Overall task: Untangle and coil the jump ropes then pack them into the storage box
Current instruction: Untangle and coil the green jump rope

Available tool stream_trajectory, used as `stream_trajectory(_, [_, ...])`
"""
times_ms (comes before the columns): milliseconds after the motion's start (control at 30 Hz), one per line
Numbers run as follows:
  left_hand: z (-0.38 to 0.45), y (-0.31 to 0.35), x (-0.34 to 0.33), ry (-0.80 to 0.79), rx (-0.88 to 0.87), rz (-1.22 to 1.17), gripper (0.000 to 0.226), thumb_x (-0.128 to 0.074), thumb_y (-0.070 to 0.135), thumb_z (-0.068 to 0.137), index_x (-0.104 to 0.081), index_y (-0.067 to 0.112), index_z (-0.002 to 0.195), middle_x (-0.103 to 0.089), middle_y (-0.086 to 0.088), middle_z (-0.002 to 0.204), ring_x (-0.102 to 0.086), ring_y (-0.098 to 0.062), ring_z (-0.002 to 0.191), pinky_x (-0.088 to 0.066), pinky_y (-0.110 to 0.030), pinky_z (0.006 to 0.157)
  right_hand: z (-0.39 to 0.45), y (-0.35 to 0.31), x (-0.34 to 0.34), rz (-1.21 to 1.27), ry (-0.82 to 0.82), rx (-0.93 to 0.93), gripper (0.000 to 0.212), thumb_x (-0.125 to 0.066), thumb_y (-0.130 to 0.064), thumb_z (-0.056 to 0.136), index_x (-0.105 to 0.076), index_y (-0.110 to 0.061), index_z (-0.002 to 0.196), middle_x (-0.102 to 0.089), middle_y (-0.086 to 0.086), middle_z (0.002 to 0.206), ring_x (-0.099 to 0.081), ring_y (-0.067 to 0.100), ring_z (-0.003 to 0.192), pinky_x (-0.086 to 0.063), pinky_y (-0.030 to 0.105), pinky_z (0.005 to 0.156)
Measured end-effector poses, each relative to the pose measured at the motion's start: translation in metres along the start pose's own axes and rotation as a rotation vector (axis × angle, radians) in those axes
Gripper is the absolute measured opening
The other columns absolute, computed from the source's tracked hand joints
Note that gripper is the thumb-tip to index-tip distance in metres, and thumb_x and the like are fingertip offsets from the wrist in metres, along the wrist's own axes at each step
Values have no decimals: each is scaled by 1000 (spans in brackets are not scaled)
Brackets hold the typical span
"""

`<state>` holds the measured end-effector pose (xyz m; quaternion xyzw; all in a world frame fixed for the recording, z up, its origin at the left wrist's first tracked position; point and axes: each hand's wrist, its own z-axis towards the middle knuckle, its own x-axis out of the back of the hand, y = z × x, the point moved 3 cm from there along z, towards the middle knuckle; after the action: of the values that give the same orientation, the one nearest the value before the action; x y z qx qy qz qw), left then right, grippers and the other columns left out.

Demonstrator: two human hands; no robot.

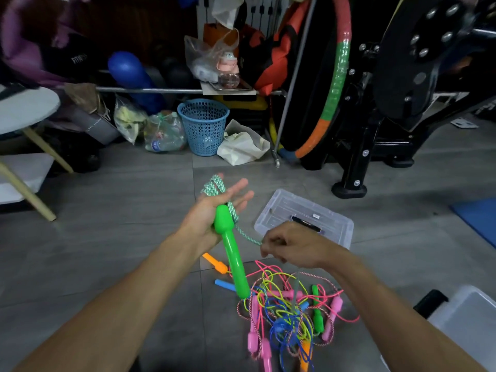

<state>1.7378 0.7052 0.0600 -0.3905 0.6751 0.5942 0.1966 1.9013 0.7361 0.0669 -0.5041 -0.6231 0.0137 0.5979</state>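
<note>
Jump ropes (292,312) lie in a tangled heap of pink, blue, yellow, orange and green cords and handles on the grey floor, just in front of a clear storage box (304,218), on the side nearer the person. Above the heap, to the left of the box, the left hand (214,210) is raised palm up with fingers spread and relaxed. A green handle (232,253) rests across its palm and points down toward the heap. A green-and-white braided rope (214,186) loops over the fingers of that hand. One strand runs from the handle toward the right hand (291,244), which hovers over the near edge of the box with its fingers curled, pinching the strand. An orange handle (214,262) and a blue handle (225,285) lie on the floor at the heap's left edge, below the left hand.
</note>
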Motion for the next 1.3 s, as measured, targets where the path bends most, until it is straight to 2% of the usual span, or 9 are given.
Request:
stream_trajectory(133, [-1,-17,-6,-70,-58,553,27,-44,0,96,-47,25,108,-65,-10,117,-65,-24,99,-51,-32,86,-1,-17,2,168,39,69,27,-55,-14,93,-63,-24,69,-49,-9,49,-44,0,43,-37,14,48])
stream_trajectory(233, [-5,-25,-3,-134,-85,1260,13,-49,11,97,-51,10,84,-70,-8,82,-61,0,57,-50,-18,62,-2,-9,9,228,155,49,23,-61,-8,87,-64,-19,67,-52,-8,47,-51,5,44,-44,23,50])
stream_trajectory(333, [-6,-31,0,-243,10,1495,21,-46,24,98,-51,14,80,-68,1,70,-56,-6,46,-46,-23,53,-2,5,19,266,241,-19,21,-61,1,77,-66,-19,74,-58,-2,55,-62,13,52,-50,34,60])
stream_trajectory(467, [-7,-25,1,-332,85,1476,34,-46,28,99,-53,11,70,-59,-1,60,-54,-13,50,-44,-25,54,-9,13,33,258,255,-20,19,-61,6,75,-66,-11,80,-51,-11,52,-47,4,48,-39,24,54])
stream_trajectory(633, [-17,-29,-5,-432,288,953,23,-52,17,95,-61,6,76,-38,3,48,-37,-11,41,-37,-22,42,-12,28,50,480,316,-16,10,-66,5,81,-66,-4,87,-59,3,64,-56,12,60,-49,24,65])
stream_trajectory(933, [-7,16,-3,-168,24,162,26,-38,22,96,-47,12,74,-35,6,46,-33,-6,35,-43,-19,48,-2,76,10,301,160,-202,32,-61,9,80,-53,-14,59,-61,10,69,-56,20,67,-51,40,77])
stream_trajectory(1067, [-1,28,14,45,-42,119,29,-40,24,99,-49,12,75,-37,6,44,-34,-7,35,-43,-20,48,-8,82,12,271,205,-305,38,-62,-1,86,-55,-15,51,-64,12,67,-58,24,73,-51,43,83])
stream_trajectory(1233, [1,14,28,218,100,404,25,-47,24,97,-53,12,76,-39,6,42,-36,-9,32,-42,-23,49,-8,21,40,955,403,-19,20,-48,-14,97,-64,-4,91,-51,3,63,-44,13,49,-52,26,55])
stream_trajectory(1300, [-4,8,23,208,175,422,27,-46,24,97,-52,12,74,-40,4,42,-38,-9,32,-39,-26,54,-6,23,45,803,496,-59,21,-48,-16,97,-65,-7,90,-50,0,58,-36,11,43,-42,24,46])
